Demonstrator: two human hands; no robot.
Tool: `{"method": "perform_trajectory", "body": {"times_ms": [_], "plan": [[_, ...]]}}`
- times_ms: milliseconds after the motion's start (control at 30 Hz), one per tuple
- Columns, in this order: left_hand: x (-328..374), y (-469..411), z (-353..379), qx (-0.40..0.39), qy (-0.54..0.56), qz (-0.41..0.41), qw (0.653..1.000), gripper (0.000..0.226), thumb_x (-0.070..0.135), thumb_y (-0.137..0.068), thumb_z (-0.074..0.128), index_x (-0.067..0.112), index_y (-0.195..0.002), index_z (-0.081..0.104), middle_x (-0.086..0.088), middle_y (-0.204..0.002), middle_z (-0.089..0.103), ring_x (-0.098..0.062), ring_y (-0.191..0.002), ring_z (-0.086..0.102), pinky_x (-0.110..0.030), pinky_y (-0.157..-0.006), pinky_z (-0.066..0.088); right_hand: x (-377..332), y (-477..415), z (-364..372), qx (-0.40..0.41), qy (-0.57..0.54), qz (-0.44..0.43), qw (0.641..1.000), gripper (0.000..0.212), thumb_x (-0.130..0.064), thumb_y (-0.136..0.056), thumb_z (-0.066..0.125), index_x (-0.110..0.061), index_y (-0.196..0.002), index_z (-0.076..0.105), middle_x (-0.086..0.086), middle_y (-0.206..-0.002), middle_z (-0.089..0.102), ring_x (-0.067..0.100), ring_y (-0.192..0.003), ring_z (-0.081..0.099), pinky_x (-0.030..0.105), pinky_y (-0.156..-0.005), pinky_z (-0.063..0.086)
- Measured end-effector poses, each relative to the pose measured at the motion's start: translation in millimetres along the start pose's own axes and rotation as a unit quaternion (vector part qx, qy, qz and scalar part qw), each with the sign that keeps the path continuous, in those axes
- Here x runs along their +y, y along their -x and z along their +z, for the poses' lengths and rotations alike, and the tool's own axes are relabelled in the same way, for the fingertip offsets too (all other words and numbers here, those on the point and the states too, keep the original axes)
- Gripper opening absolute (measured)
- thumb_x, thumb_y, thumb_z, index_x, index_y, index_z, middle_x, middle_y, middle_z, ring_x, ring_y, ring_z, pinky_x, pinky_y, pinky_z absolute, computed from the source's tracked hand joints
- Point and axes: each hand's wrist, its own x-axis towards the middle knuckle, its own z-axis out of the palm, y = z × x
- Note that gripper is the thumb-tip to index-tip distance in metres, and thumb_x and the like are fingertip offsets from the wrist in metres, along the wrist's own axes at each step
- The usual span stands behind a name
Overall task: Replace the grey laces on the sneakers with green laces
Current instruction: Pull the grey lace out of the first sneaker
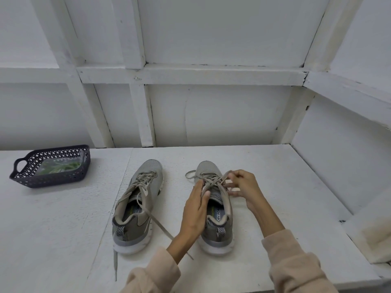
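- Two grey sneakers are standing side by side on the white table [275, 176], toes pointing away.
- The left hand [195, 210] is resting on the right sneaker [220, 208], fingers curled around its tongue and side.
- The right hand [243, 187] is pinching the grey lace [222, 178] of this shoe between closed fingertips.
- The left sneaker [137, 208] is lying untouched, its lace ends loose on the table.
- The green laces [61, 167], in a clear bag, are sitting in the dark basket [50, 180] at far left.

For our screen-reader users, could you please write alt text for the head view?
A person's left hand steadies the right sneaker while the right hand pulls its grey lace. The left sneaker lies unlaced beside it; a basket holds green laces.
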Motion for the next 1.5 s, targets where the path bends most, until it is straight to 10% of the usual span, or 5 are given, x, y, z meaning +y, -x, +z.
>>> {"method": "perform_trajectory", "body": {"times_ms": [400, 633, 800, 1000, 1500], "plan": [[8.3, 3.0, -2.3, -0.001, 0.031, 0.000, 1.000, 0.032, 0.032, -0.104, 0.037, 0.045, -0.133, 0.038, 0.030, -0.135, 0.042, 0.016, -0.127, 0.035, -0.005, -0.107, 0.024, 5.2, -0.8, -0.8, 0.081, -0.048, -0.024, 0.995, 0.012, -0.012, -0.095, 0.060, -0.006, -0.086, 0.065, 0.007, -0.086, 0.066, 0.017, -0.071, 0.060, 0.025, -0.055, 0.053], [2.8, 1.0, -0.8, 0.004, 0.034, -0.005, 0.999, 0.044, 0.035, -0.104, 0.037, 0.022, -0.147, 0.039, 0.010, -0.149, 0.041, -0.004, -0.140, 0.034, -0.026, -0.119, 0.024, 5.4, 9.1, -2.2, -0.077, 0.074, 0.006, 0.994, 0.018, -0.022, -0.083, 0.074, -0.005, -0.082, 0.071, 0.000, -0.074, 0.066, 0.012, -0.070, 0.059, 0.026, -0.063, 0.049], [4.8, 2.1, -0.2, 0.007, 0.027, 0.002, 1.000, 0.038, 0.033, -0.104, 0.037, 0.028, -0.142, 0.041, 0.020, -0.140, 0.044, 0.000, -0.134, 0.038, -0.014, -0.113, 0.024, 9.5, 1.9, -4.0, 0.066, -0.064, -0.001, 0.996, 0.015, -0.014, -0.095, 0.060, -0.005, -0.083, 0.062, 0.002, -0.075, 0.064, 0.015, -0.060, 0.054, 0.026, -0.051, 0.045], [5.9, 2.2, -0.9, 0.010, 0.022, 0.002, 1.000, 0.037, 0.033, -0.104, 0.038, 0.029, -0.141, 0.042, 0.018, -0.138, 0.043, 0.005, -0.129, 0.037, -0.008, -0.107, 0.024, 14.1, 6.6, -2.1, -0.073, 0.044, 0.017, 0.996, 0.027, -0.025, -0.081, 0.076, 0.000, -0.087, 0.070, 0.007, -0.075, 0.062, 0.015, -0.066, 0.052, 0.023, -0.053, 0.042], [8.8, 3.6, -2.0, 0.012, 0.021, 0.008, 1.000, 0.025, 0.030, -0.104, 0.039, 0.046, -0.123, 0.040, 0.029, -0.126, 0.046, 0.019, -0.115, 0.041, 0.002, -0.096, 0.026, 15.9, 6.0, 6.7, 0.055, -0.064, -0.010, 0.996, 0.015, -0.012, -0.090, 0.066, -0.003, -0.079, 0.063, 0.007, -0.073, 0.063, 0.016, -0.057, 0.051, 0.027, -0.051, 0.043]]}}
